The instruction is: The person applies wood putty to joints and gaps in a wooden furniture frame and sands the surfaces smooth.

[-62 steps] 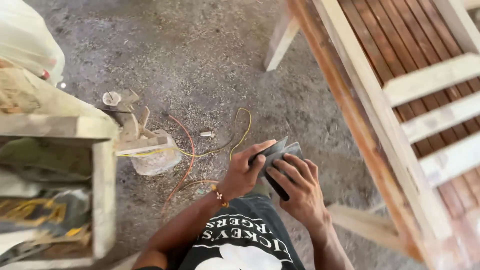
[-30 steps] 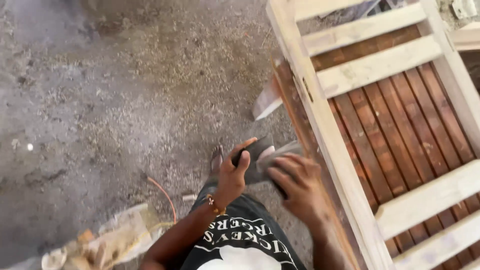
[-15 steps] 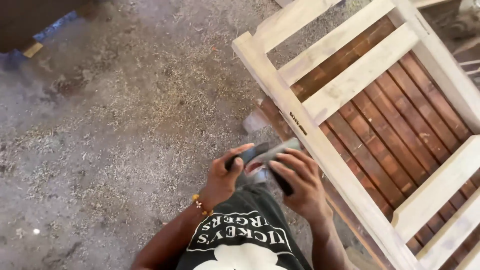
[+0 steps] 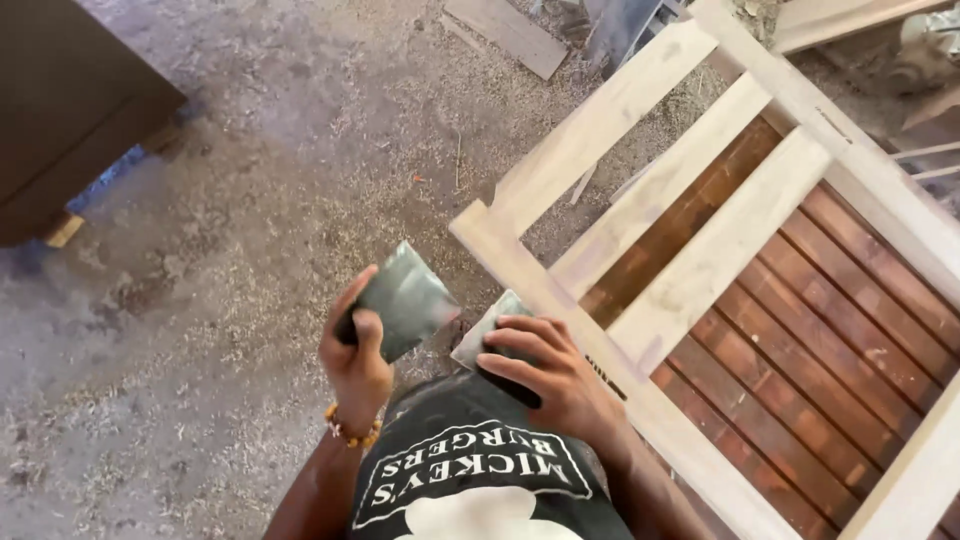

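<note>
Gripping 2 grey sheets (probably sandpaper): left hand 1, right hand another.

The sheet in the left hand is dark grey-green with a dull sheen; the piece under the right hand is paler grey. The wooden frame has pale, whitish-beige rails, with reddish-brown slats striped lengthwise behind them. The floor is mottled grey, speckled with tan sawdust. A bracelet of orange-amber beads rings the left wrist. The shirt is black with white lettering. At the floor's top left corner stands a dark brown cabinet.
</note>
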